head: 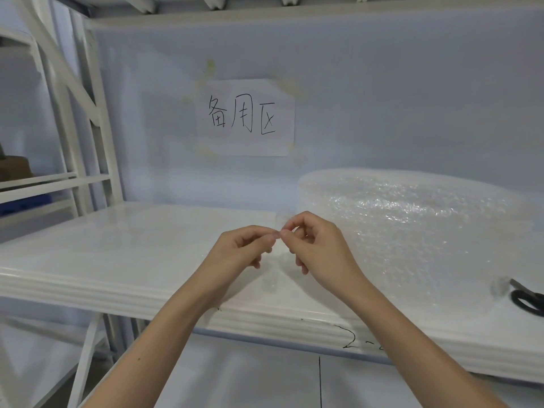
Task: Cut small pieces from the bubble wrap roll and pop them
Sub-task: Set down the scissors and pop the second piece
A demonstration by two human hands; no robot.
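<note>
A big roll of clear bubble wrap (412,228) stands on the white shelf (117,260) at the right. In front of it, above the shelf's middle, my left hand (235,251) and my right hand (315,248) meet fingertip to fingertip. Both pinch a small, nearly transparent bubble wrap piece (278,228) between thumb and forefinger; it hangs down as a faint strip below the fingers. Black-handled scissors (527,298) lie on the shelf at the far right edge, partly cut off by the frame.
A paper sign (247,117) with handwritten characters is taped to the back wall. White rack uprights (88,128) and more shelves stand at the left. Marker writing (359,340) shows on the shelf's front lip.
</note>
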